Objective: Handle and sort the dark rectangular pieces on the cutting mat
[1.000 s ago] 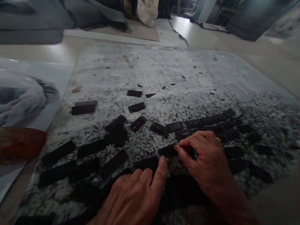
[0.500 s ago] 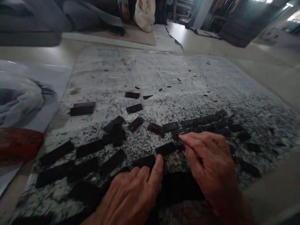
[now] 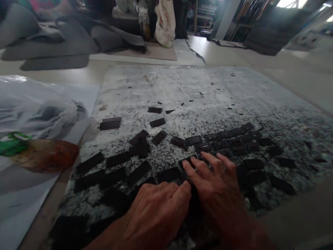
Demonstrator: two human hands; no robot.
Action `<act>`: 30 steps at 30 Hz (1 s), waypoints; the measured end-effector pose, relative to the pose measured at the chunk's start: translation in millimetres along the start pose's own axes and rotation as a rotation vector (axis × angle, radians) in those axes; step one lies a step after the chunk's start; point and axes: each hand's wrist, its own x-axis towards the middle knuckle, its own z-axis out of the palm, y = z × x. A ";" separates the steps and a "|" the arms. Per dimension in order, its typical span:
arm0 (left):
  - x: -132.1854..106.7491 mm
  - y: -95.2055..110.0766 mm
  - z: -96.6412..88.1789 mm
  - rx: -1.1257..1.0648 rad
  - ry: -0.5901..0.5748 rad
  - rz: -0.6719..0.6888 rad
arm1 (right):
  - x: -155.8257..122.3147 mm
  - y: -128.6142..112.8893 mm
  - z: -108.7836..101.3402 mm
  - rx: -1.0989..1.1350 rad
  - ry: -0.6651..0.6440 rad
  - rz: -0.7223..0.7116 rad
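Several small black rectangular pieces (image 3: 117,159) lie scattered on a speckled white-and-black sheet (image 3: 182,86) spread on the floor. My right hand (image 3: 215,182) lies flat on the sheet, fingers stretched out over a black piece at about the middle, its fingertips touching the row of pieces (image 3: 226,135). My left hand (image 3: 156,211) rests beside it, fingers loosely bent and pressing down on the sheet next to another black piece (image 3: 168,174). Neither hand holds anything that I can see.
A clear plastic bag (image 3: 39,111) lies at the left, with a brown-red object (image 3: 47,154) and something green (image 3: 11,144) by it. Grey fabric (image 3: 65,38) and a white sack (image 3: 165,22) lie at the back. Bare pale floor (image 3: 299,76) runs along the right.
My right hand went from a pinch on a black piece to lying flat with fingers spread. The left hand slid up beside it. The view shifted right and up.
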 end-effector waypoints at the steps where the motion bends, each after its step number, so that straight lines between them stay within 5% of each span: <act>1: 0.6 0.1 -1.1 -0.106 0.026 -0.009 | -0.3 -1.1 -0.4 -0.009 -0.005 -0.002; 5: 4.4 -0.5 -13.1 -0.665 0.147 -0.223 | -2.3 -2.6 -0.6 -0.003 -0.023 0.008; 10: 7.6 1.8 -28.8 -1.198 0.082 -0.468 | -2.1 2.7 -3.8 0.117 0.043 0.105; 15: 3.6 7.6 -24.1 -1.203 0.020 -0.471 | -2.1 1.3 -16.4 0.412 0.164 0.186; 24: 0.9 14.7 -17.0 -1.159 -0.125 -0.361 | 1.6 -6.7 -31.4 1.029 -0.234 0.266; 30: 2.0 8.1 -23.1 -1.141 -0.132 -0.376 | -0.1 -0.1 -31.3 1.063 -0.243 0.436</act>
